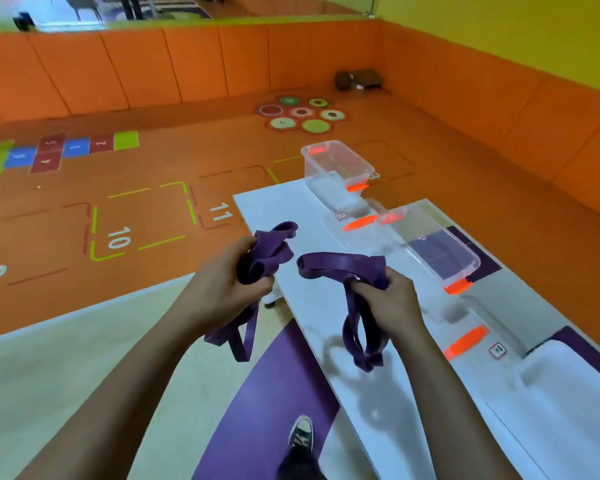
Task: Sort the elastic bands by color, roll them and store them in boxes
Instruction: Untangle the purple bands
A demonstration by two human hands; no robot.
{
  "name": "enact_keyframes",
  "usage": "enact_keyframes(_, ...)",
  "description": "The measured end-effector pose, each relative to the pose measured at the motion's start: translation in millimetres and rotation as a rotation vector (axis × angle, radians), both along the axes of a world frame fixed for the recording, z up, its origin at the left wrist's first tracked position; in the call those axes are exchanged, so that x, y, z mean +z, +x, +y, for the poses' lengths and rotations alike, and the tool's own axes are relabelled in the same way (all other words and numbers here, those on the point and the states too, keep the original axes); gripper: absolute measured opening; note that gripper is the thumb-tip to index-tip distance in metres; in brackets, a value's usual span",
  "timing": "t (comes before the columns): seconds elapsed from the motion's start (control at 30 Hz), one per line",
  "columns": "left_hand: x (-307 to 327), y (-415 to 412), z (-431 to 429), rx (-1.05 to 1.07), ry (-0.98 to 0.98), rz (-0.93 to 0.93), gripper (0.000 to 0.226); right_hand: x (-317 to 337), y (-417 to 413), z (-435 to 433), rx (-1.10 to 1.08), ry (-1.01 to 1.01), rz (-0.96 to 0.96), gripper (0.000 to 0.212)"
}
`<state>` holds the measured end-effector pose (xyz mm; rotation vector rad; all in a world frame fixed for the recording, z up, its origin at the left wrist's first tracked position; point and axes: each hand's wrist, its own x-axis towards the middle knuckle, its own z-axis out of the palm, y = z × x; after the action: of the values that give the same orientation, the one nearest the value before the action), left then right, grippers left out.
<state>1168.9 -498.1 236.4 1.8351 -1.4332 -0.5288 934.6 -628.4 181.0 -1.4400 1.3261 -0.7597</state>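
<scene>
1. Over the near side of the white table [291,209], the person's left hand [222,282] is curled round a bunch of purple elastic bands [267,251]. Loops stick up past the fingers and loose ends hang below the wrist, off the table's edge.
2. The right hand [392,303] grips a second purple bunch [343,268] above the tabletop. One loop reaches toward the left hand and the rest dangles, casting a shadow on the white surface.
3. The bunches are near each other; whether they join, I cannot tell.
4. Beyond the hands stand two clear boxes with orange clips: the far box [336,164] at the table's end, and the near box [437,244] with dark purple showing through it.
5. One clear lid [357,223] lies flat between the boxes.
6. A dark sneaker [300,433] stands on a purple floor patch [257,410] beside the table.
</scene>
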Motion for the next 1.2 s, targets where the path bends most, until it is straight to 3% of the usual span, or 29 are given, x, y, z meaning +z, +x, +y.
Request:
enact_keyframes(0.33, 28.7, 83.3, -176.3, -0.099, -0.097, -0.053, 0.021, -1.8, 82.0, -154.3, -0.039, 0.054, -0.063, 0.016)
enact_keyframes(0.63, 42.2, 147.3, -295.8, -0.193, -0.165, 0.049, 0.028, -12.1, 136.7, -250.2, -0.134, 0.025, -0.025, 0.007)
enact_keyframes(0.97, -11.4, 222.3, -410.1, -0.458, 0.053, 0.104, 0.028, -40.5, 213.3, -303.0, -0.411, 0.081, -0.018, 0.011)
enact_keyframes(1.2, -25.9, 246.6, -445.9, -0.71, 0.152, 0.104, 0.023, -54.4, 246.4, -300.0, -0.652, 0.112, 0.035, 0.013)
